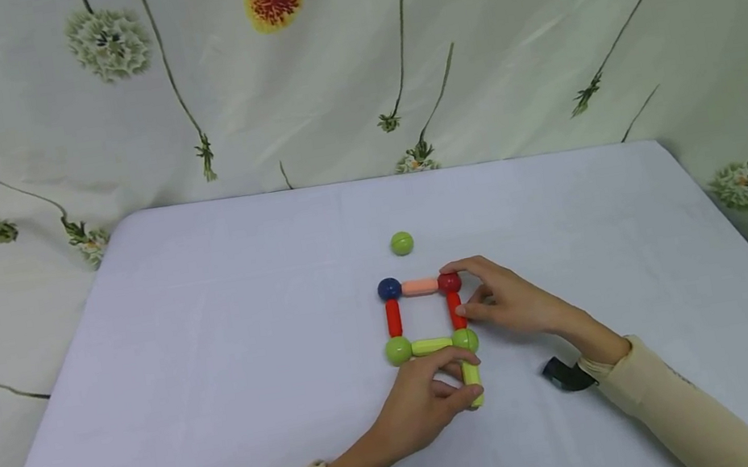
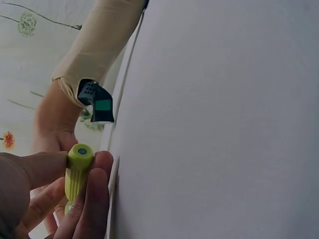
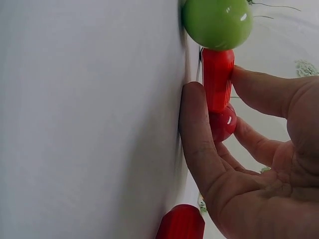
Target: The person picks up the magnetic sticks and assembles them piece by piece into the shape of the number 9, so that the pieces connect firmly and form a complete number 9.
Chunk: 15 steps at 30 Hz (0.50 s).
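Red, pink and yellow-green rods with balls at the corners form a square on the table. My left hand pinches a yellow-green rod, its end with a grey metal dot facing the left wrist camera. This rod's far end meets the green ball at the square's near right corner. At the right side, my right hand holds a red rod between thumb and fingers, with a fingertip on the red ball. The left corners carry a blue ball and another green ball.
A loose green ball lies beyond the square. A pink rod forms the far side and a yellow-green rod the near side. Behind the white-covered table hangs a flowered cloth. Dark wrist devices sit by both sleeves.
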### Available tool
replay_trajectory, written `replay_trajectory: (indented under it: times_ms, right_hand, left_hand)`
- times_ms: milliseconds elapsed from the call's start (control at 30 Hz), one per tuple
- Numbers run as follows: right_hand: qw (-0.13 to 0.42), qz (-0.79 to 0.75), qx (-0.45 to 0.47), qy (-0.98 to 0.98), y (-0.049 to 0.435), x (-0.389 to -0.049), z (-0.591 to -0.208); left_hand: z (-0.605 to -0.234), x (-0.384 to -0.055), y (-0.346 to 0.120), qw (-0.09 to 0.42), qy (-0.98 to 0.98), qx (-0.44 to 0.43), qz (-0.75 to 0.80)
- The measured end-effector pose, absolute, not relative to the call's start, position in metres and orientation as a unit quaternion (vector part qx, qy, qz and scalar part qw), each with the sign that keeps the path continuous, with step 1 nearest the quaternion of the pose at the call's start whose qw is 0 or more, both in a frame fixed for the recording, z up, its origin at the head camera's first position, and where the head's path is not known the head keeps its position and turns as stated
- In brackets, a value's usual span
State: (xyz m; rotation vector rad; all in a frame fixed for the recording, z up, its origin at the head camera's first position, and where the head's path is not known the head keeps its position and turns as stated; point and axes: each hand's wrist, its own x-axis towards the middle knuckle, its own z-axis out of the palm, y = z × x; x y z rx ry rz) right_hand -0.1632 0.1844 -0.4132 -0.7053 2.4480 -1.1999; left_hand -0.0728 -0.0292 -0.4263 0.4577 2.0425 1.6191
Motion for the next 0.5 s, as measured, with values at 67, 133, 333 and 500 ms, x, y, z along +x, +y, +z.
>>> replay_trajectory:
  times_ms: [67,133,333,500]
  right_hand:
    - [0.163,-0.419,-0.246,0.858,0.1841,-0.1636,-0.4133]
    - [0.163,-0.421,-0.248,0.857,0.184,-0.1639,-0.4133]
    - [0.164,-0.422,-0.248,0.857,0.1843,-0.1645,-0.4148]
    - [0.168,-0.424,-0.246,0.855,0.1855,-0.1646,-0.4153]
  left_hand:
    - [-0.4263,-0.0727,-0.028,0.246,0.747,0.166,0.595]
    - [-0.4263,-0.0724,-0.0273,0.247,0.745,0.163,0.598]
    - [-0.4274,-0.0725,-0.0258,0.244,0.749,0.165,0.594]
    - [-0.4285,-0.0736,-0.0246,0.236,0.754,0.174,0.588]
